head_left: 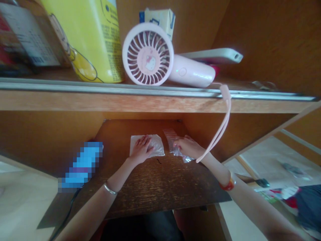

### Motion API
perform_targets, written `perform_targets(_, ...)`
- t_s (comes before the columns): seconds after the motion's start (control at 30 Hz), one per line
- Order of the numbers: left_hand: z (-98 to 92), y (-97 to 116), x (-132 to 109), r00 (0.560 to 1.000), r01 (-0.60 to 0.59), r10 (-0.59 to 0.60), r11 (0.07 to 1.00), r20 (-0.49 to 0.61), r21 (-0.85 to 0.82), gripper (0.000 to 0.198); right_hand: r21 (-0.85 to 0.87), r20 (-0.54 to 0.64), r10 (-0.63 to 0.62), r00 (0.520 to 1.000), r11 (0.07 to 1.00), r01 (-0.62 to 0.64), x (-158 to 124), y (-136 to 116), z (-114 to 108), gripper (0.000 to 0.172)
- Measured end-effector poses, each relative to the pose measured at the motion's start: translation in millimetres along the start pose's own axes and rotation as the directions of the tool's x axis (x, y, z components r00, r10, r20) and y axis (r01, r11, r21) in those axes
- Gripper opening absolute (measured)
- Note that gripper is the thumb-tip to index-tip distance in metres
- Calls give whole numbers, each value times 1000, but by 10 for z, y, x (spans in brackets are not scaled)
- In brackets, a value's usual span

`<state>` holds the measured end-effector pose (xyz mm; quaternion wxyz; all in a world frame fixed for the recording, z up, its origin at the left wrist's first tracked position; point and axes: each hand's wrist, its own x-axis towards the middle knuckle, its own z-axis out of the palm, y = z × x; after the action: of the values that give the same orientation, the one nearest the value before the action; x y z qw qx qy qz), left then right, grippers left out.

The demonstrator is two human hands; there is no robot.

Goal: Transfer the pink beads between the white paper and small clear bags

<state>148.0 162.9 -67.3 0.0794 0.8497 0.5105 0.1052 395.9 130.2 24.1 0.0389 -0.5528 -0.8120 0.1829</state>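
Tissue (147, 146) front and centre on the dark wood surface (155, 190), folded and a little crumpled, its longer side running across, and the left hand (140, 150) is right on top of it! Those fingers (144, 142) are spread flat and open, pressing down and pinching nothing. Just beside the tissue, to the right, a crinkled clear plastic wrapper (170, 136) lies at a slant, its far end pointing up and left with a red-speckled strip, its near end catching a silvery shine. The right hand (188, 148) is the nearer one to that wrapper, resting on it with the fingers (178, 142) curled down onto the plastic. Are they really gripping? Can't tell from this angle. Only a narrow gap separates tissue from wrapper, and the two hands sit close together. A silver bangle (110, 188) circles the left wrist, an orange bracelet (227, 183) the right. Up above, on the wooden shelf (125, 103), stand a pink handheld fan (147, 53) and a tall yellow box (95, 40), while a pale pink strap (227, 113) dangles over the shelf edge toward the right forearm. Off to the left, a blurred blue patch (81, 165) hides whatever sits there.
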Motion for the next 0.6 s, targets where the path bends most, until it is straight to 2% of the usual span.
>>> perform_targets(0.1, 23, -19, 2, 1000, -13, 13, 1000, -12, -6, 61, -156, -31, -60, 998, 986, 55, 66, -162, 18, 30)
perform_targets(0.2, 37, -28, 3, 1000, -14, 13, 1000, -24, -15, 60, -188, -80, -53, 995, 981, 37, 37, -164, 7, 30)
perform_targets(0.3, 48, -32, 8, 1000, -8, 8, 1000, -20, -16, 61, -142, -182, 88, 979, 983, -115, -85, 42, 30, 32)
perform_targets(0.37, 53, -34, 13, 1000, -8, 8, 1000, -15, -10, 62, -96, -197, 209, 958, 968, -231, -196, 248, 76, 33)
perform_targets(0.47, 46, -26, 16, 1000, -8, 8, 1000, -10, -2, 62, -64, -110, 267, 957, 959, -275, -352, 518, 162, 43)
perform_targets(0.6, 12, 2, 5, 1000, 7, -7, 1000, -11, -3, 61, -39, -48, 325, 944, 944, -327, -462, 663, 231, 51)
